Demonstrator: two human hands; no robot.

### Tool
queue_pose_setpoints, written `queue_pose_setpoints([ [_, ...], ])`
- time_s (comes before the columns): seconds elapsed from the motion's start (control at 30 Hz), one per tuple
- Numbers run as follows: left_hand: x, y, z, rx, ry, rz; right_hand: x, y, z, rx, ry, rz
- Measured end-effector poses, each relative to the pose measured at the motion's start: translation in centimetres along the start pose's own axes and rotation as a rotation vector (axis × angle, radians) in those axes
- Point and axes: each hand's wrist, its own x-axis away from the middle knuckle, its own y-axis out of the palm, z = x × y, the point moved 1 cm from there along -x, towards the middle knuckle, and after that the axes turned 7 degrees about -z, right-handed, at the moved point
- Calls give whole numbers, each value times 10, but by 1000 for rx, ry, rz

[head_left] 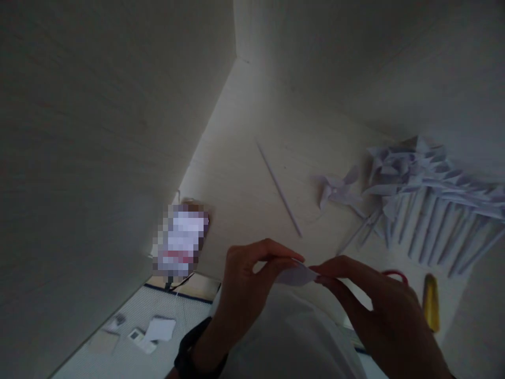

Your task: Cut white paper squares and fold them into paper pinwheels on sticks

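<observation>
Between my two hands I hold a small piece of white paper (pixel 296 276), pinched at both ends above the near edge of the pale surface. My left hand (pixel 252 276), with a dark band at the wrist, grips its left end between thumb and fingers. The right end sits in the fingertips of my right hand (pixel 366 297). Just beyond lies a thin rolled paper stick (pixel 279 188). A white paper pinwheel (pixel 335 190) rests farther right on its stick. Part of the paper is hidden by my fingers.
Several paper pinwheels (pixel 437 173) lie in a row at the right with their sticks toward me. A yellow-handled tool (pixel 431 302) and a red handle loop (pixel 396 275) are near my right hand. A phone-like object (pixel 183 237), blurred, stands left. A white remote (pixel 142 341) lies lower left.
</observation>
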Motion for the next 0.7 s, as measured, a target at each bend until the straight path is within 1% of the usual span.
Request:
queue_pose_setpoints([
  [0.07,-5,-1,-1,-173,102,-11,-7,3,0,24,-28,-40],
  [0.13,-8,-1,-1,-305,206,-79,-15,4,0,8,-37,-81],
  [0.2,-8,-1,-1,-343,234,-147,-21,3,0,-55,-12,-136],
  [0.27,-8,-2,2,-306,190,-200,-24,1,0,-131,-9,-198],
  [0.37,-7,-5,9,-205,85,-298,-24,-3,-1,-238,-68,-265],
  [0.43,-4,-7,16,-157,35,-372,-20,-5,-2,-288,-102,-271],
  [0.53,3,-8,25,-55,-40,-482,-10,-10,-5,-309,-90,-254],
  [0.6,11,-7,31,-34,-66,-491,-1,-13,-8,-296,-87,-236],
  [0.7,25,-4,38,-140,-77,-407,11,-18,-15,-255,-103,-132],
])
